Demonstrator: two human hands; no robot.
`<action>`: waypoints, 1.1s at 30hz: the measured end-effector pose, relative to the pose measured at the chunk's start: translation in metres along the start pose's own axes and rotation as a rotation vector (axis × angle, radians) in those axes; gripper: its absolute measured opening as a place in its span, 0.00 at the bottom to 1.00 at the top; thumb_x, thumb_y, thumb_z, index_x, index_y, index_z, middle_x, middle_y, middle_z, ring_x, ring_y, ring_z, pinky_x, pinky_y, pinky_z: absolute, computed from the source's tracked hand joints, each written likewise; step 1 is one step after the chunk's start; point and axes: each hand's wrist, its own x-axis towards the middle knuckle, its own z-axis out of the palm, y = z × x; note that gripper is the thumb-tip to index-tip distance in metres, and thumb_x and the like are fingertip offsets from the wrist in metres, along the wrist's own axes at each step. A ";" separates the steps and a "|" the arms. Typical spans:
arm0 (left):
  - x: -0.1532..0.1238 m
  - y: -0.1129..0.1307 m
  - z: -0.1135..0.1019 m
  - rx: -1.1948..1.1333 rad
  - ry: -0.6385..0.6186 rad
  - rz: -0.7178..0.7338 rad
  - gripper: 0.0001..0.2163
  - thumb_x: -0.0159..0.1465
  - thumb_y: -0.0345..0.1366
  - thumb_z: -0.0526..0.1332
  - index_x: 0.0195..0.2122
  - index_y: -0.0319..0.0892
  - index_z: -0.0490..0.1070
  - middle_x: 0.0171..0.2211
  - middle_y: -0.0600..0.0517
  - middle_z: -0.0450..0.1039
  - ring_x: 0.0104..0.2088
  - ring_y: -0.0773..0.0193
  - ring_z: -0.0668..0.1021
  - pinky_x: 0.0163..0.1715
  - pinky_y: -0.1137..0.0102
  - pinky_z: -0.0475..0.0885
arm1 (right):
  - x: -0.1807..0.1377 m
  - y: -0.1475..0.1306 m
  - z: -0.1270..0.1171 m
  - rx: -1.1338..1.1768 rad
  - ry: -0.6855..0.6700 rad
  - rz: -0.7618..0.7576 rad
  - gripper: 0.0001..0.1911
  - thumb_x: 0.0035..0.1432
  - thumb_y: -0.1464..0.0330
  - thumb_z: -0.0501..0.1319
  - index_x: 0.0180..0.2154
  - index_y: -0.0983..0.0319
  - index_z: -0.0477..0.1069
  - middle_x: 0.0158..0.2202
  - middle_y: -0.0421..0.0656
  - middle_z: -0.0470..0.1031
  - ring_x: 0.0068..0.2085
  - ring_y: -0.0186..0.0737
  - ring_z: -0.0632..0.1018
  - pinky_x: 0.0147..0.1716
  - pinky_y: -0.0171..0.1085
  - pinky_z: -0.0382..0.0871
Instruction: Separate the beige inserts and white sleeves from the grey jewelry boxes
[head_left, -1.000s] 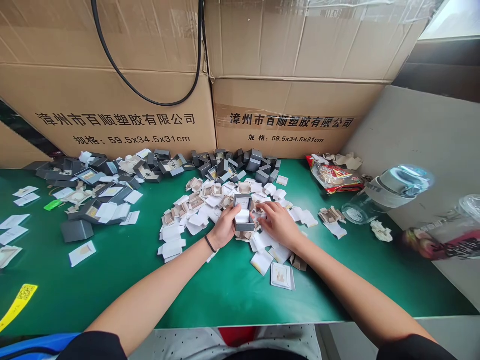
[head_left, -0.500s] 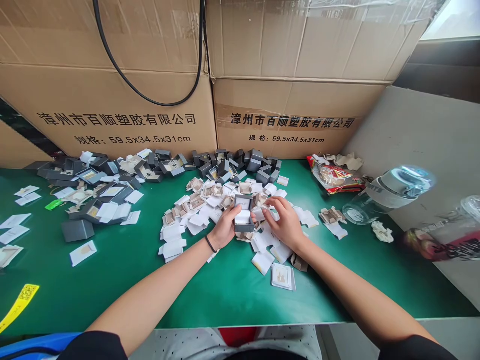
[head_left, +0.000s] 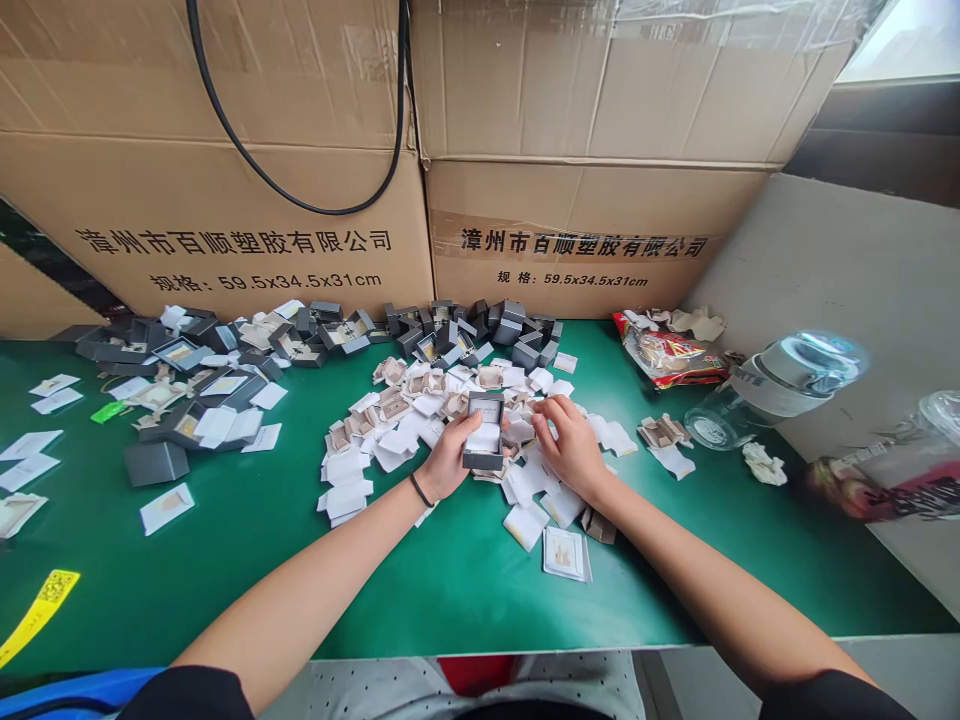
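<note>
My left hand (head_left: pixel 448 460) is wrapped round a small dark grey jewelry box (head_left: pixel 484 459). Its lid stands up, showing light lettering inside, and a white insert fills the base. Just right of the box, my right hand (head_left: pixel 570 443) hovers at the pile with fingers bent and a little apart; I see nothing held in it. Beneath both hands spreads a heap of white cards (head_left: pixel 397 440) mixed with beige folded inserts (head_left: pixel 394 403). A clear sleeve with a card (head_left: pixel 566 553) lies on the green table in front of my right wrist.
Many dark grey boxes (head_left: pixel 510 330) line the back, with another cluster (head_left: pixel 225 400) at left. Large cartons (head_left: pixel 300 230) form the rear wall. At right are a red snack bag (head_left: pixel 667 355), a clear bottle (head_left: pixel 780 390), a plastic cup (head_left: pixel 892 470) and crumpled paper (head_left: pixel 765 464).
The jewelry box has shifted slightly left and turned a little in my left hand. My right hand's fingers have curled a bit more and moved slightly away from the box.
</note>
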 end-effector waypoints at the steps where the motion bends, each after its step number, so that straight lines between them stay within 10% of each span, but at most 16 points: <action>1: 0.000 0.000 0.000 -0.001 0.004 -0.001 0.16 0.58 0.42 0.60 0.43 0.37 0.70 0.42 0.44 0.75 0.35 0.58 0.79 0.31 0.67 0.74 | 0.000 0.000 0.000 0.009 0.009 -0.001 0.11 0.64 0.65 0.47 0.36 0.60 0.66 0.37 0.46 0.69 0.39 0.42 0.71 0.39 0.40 0.66; 25: 0.000 0.001 0.000 -0.033 -0.038 -0.025 0.16 0.60 0.41 0.58 0.45 0.37 0.71 0.41 0.43 0.75 0.40 0.55 0.78 0.36 0.65 0.75 | -0.003 -0.002 -0.003 0.036 0.027 0.010 0.17 0.64 0.61 0.44 0.25 0.59 0.60 0.22 0.41 0.65 0.26 0.37 0.67 0.27 0.35 0.58; 33: 0.000 0.000 -0.001 0.010 -0.033 -0.041 0.16 0.60 0.42 0.57 0.44 0.37 0.71 0.40 0.44 0.75 0.33 0.58 0.79 0.34 0.65 0.74 | -0.001 -0.005 -0.004 0.412 -0.058 0.207 0.24 0.62 0.51 0.43 0.21 0.59 0.53 0.18 0.36 0.56 0.21 0.32 0.59 0.22 0.32 0.55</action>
